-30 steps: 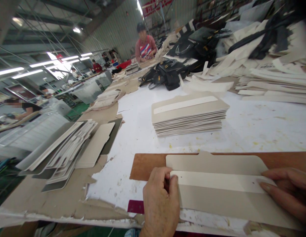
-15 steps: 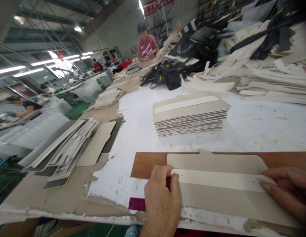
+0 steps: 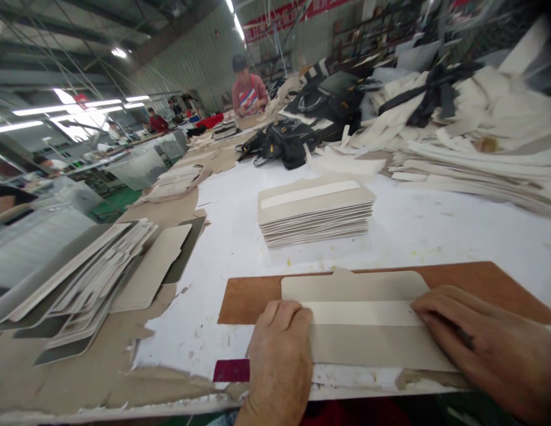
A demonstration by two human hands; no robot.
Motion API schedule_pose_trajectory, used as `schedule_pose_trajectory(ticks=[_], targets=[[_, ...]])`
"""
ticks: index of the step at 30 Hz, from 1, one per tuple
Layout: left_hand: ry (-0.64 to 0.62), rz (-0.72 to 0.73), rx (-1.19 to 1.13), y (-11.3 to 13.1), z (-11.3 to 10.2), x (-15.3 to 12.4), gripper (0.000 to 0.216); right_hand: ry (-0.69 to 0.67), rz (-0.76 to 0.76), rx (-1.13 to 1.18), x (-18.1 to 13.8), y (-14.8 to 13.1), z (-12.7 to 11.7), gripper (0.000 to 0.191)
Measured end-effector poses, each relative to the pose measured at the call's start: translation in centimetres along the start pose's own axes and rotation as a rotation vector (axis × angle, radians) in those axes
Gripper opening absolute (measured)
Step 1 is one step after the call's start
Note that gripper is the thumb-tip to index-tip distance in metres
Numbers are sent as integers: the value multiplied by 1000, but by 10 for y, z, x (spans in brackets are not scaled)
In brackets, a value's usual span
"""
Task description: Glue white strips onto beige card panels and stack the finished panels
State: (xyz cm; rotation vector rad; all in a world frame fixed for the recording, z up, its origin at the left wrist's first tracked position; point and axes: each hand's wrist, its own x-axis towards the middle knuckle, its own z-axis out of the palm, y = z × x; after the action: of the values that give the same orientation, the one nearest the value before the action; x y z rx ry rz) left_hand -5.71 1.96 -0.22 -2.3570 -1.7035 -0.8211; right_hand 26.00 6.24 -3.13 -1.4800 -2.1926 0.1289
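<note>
Strip [image 3: 359, 313], white, lies across a beige panel [image 3: 368, 346] in the head view, partly over a brown board [image 3: 474, 284] on the table [image 3: 444, 231]. The left hand [image 3: 280, 352] and right hand [image 3: 482, 340], apart, cover the strip's ends; gripping or pressing, I cannot tell. Beyond sits a panel stack [image 3: 317, 216]; black bags [image 3: 293, 142] and pale pieces [image 3: 474, 165] crowd behind.

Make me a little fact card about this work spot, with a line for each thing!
Left hand: fingers over the left end of a white strip
Right hand: fingers at the strip's right end
White strip: lies across a beige panel
Brown sheet: partly under the panel
Purple piece: beside the left hand
Stack: beyond the panel, another white strip on top
</note>
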Motion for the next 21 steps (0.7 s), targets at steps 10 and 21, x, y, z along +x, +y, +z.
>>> schedule_pose_trajectory(ticks=[10,21], targets=[[-204,113,375,29,-3,-8,109,43,-486,-374,11,-38,-23,64],[-104,298,452,-1,6,-31,88,131,-560,-527,-2,-31,-24,62]])
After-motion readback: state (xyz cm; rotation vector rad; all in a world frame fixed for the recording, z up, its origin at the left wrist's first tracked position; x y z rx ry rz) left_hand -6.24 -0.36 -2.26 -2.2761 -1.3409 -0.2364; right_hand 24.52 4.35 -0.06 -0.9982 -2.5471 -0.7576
